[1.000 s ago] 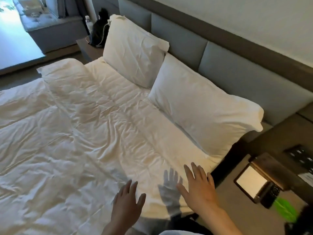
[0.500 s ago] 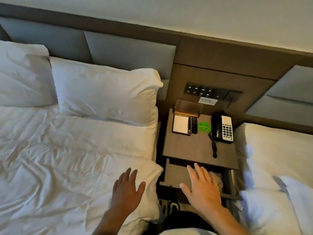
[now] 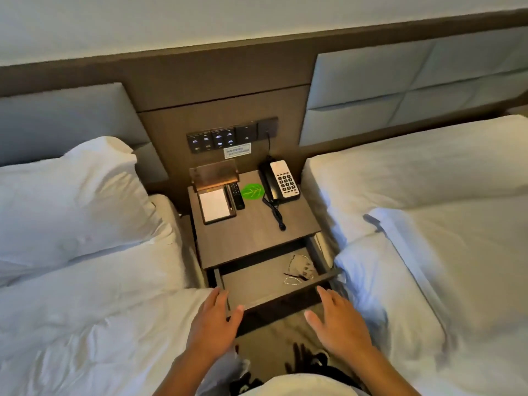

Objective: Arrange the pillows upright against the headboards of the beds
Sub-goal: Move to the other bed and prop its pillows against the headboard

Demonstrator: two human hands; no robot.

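Observation:
A white pillow [image 3: 65,201] leans upright against the grey padded headboard [image 3: 57,118] of the left bed. The right bed [image 3: 428,172] has white sheets and a folded-back duvet [image 3: 445,261]; no pillow shows against its grey headboard [image 3: 400,90]. My left hand [image 3: 213,327] hovers open over the left bed's corner, beside the front of an open drawer. My right hand [image 3: 340,324] hovers open over the floor gap, near the right bed's duvet edge. Neither hand holds anything.
Between the beds stands a brown nightstand [image 3: 251,227] with its drawer [image 3: 268,287] pulled open, a small packet inside. On top lie a notepad holder [image 3: 215,205], a remote [image 3: 236,194], a green leaf card [image 3: 252,192] and a phone [image 3: 281,181]. A switch panel [image 3: 225,137] sits above.
The view has swung right from the left bed's two upright pillows to the nightstand and the right bed. Both hands stayed open and now hover by the open drawer.

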